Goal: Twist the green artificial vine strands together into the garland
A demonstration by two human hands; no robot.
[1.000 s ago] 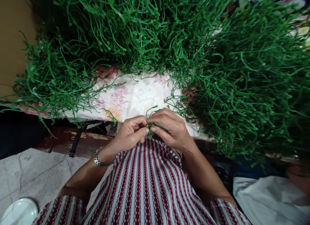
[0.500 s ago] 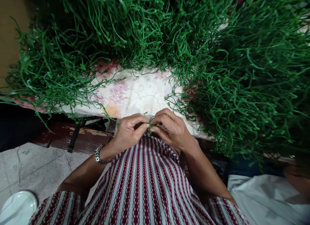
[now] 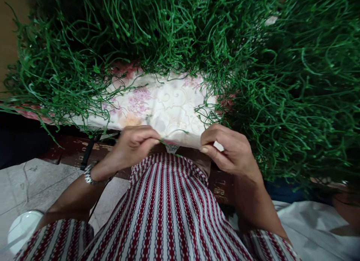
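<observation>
My left hand (image 3: 136, 145) is closed in a pinch at the table's front edge, just above my lap. From its fingertips a thin green stem (image 3: 180, 131) sticks out to the right, with a small tip at its end. My right hand (image 3: 229, 150) sits apart from it on the right, thumb and forefinger pressed together; what lies between them, if anything, is too small to make out. Nearest to that hand is a large heap of thin, curly green stems (image 3: 275, 114), many with small knobs at their ends.
A floral cloth (image 3: 171, 99) covers the table. More green stems are piled along the back (image 3: 157, 24) and at the left (image 3: 56, 81), some hanging over the edge. A dark red wooden bench (image 3: 70, 152) lies under the edge. A white round lid-like object (image 3: 24, 231) is at lower left.
My hands were together at the middle with a green stem between them. They have drawn apart, left hand to the left and right hand to the right.
</observation>
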